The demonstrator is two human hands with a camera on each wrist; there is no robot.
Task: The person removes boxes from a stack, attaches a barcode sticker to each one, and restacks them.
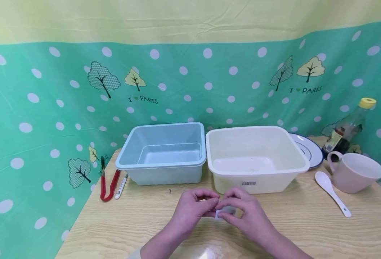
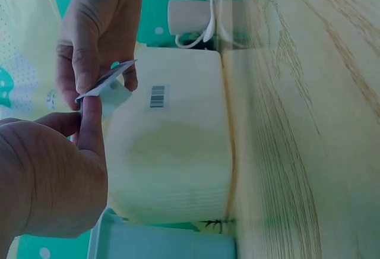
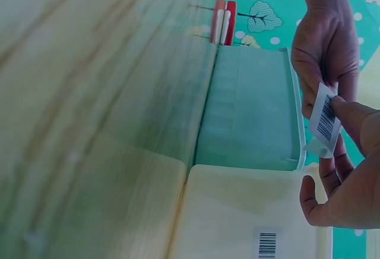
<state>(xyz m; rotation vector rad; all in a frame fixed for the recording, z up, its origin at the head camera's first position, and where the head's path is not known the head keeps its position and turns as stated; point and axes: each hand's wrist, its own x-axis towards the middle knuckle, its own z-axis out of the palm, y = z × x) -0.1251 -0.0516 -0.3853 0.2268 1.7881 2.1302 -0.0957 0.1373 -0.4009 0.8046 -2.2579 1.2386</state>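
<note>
A small white barcode label [image 1: 220, 214] is held between both hands, just in front of the white basin [image 1: 258, 181]. My left hand [image 1: 190, 210] pinches one end of it with thumb and fingers. From the other side my right hand [image 1: 250, 217] pinches it, the thumb lying across the printed face. Black bars show on the label [image 3: 326, 119] in the right wrist view, and one end is curled over. The left wrist view shows the label [image 2: 113, 95] tilted and bent. Fingers partly hide it in the head view.
A pale blue basin [image 1: 164, 175] stands left of the white one. Red-handled tongs [image 1: 103, 196] and a white pen-like stick [image 1: 121, 187] lie farther left. At right are a plate [image 1: 313, 153], a sauce bottle [image 1: 341, 135], a pink mug [image 1: 355, 172] and a white spoon [image 1: 333, 194].
</note>
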